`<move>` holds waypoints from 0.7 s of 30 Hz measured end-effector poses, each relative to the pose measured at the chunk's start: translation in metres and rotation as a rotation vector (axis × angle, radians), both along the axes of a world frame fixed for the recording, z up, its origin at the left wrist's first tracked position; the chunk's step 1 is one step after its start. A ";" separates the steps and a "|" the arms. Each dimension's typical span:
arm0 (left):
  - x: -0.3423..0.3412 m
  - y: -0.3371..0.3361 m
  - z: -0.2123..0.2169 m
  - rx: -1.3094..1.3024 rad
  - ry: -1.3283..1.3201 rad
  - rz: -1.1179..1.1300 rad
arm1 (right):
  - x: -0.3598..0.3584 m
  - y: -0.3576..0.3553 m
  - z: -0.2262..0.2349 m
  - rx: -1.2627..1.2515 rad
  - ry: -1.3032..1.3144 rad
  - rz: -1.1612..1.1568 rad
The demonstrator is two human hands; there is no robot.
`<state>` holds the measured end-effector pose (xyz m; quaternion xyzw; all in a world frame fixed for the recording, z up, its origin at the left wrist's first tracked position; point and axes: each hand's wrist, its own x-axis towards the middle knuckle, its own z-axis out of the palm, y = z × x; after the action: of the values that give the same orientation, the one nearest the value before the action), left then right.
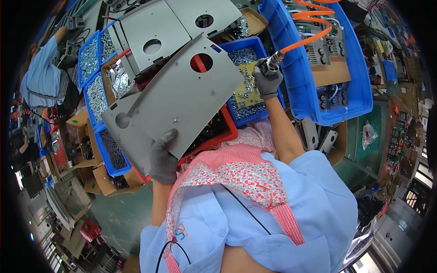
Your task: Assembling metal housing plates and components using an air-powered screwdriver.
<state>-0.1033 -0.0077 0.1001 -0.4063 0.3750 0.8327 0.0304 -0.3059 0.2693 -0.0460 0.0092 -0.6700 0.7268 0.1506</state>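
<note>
My left hand, in a grey glove, grips the near edge of a grey sheet-metal panel with its thumb on top. The panel lies tilted across a red bin and has a large round hole toward its far end. My gloved right hand is closed around an air-powered driver, apart from the panel and above a blue bin of small metal fasteners. A yellow sheet with loose nuts on it lies in that bin. An orange coiled air hose runs from the driver.
More grey panels are stacked beyond the held one. Small blue bins of screws stand at left, beside cardboard boxes. A large blue crate with electronic units stands at right. Another person works at far left.
</note>
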 end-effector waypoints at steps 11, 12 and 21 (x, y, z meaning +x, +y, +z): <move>-0.014 0.020 0.023 -0.126 0.072 0.001 | 0.004 -0.005 0.001 -0.015 -0.023 -0.017; -0.015 0.024 0.029 -0.138 0.123 0.007 | 0.005 -0.008 0.003 -0.043 -0.015 -0.006; -0.012 0.024 0.038 -0.121 0.131 -0.039 | 0.005 -0.017 0.046 -0.241 -0.076 -0.025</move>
<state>-0.1151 0.0166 0.1377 -0.3448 0.4337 0.8325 -0.0026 -0.3012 0.2523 -0.0001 -0.0446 -0.5831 0.8000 0.1341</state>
